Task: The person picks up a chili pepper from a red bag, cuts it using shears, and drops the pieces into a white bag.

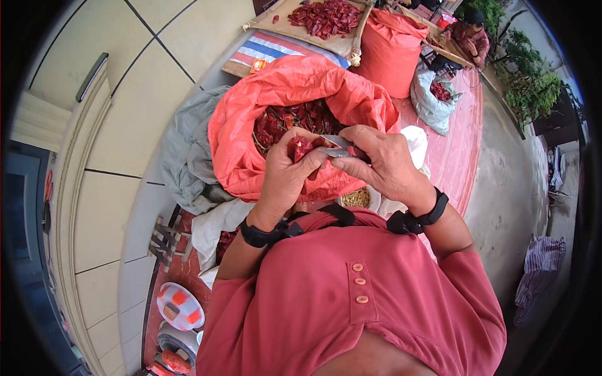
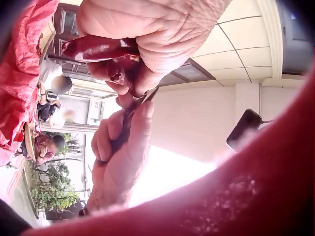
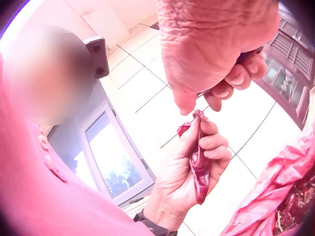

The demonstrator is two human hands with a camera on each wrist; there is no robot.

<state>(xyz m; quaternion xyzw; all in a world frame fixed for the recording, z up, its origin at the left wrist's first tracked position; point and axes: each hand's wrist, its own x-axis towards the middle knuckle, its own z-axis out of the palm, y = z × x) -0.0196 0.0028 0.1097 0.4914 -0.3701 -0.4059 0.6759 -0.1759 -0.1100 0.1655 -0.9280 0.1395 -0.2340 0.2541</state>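
Over the mouth of a large red woven sack (image 1: 235, 131), my left hand (image 1: 282, 172) holds dried red chili peppers (image 1: 300, 148) between thumb and fingers. In the left wrist view a glossy chili (image 2: 93, 49) sticks out from its curled fingers. My right hand (image 1: 392, 164) grips scissors (image 1: 342, 152), their two metal blades spread apart and pointing at the chilies by the left fingertips. From the right wrist view, the scissors' handles are mostly hidden in the palm. More dried chilies (image 1: 307, 119) with stems fill the sack below both hands.
A bowl of yellowish stems (image 1: 357, 198) stands close to my body. Beyond the sack are a tray of chilies (image 1: 326, 17), a full red sack (image 1: 392, 53) and a pale bag (image 1: 433, 103). Another person (image 1: 470, 37) sits at the far right. A tiled wall (image 1: 144, 88) runs along the left.
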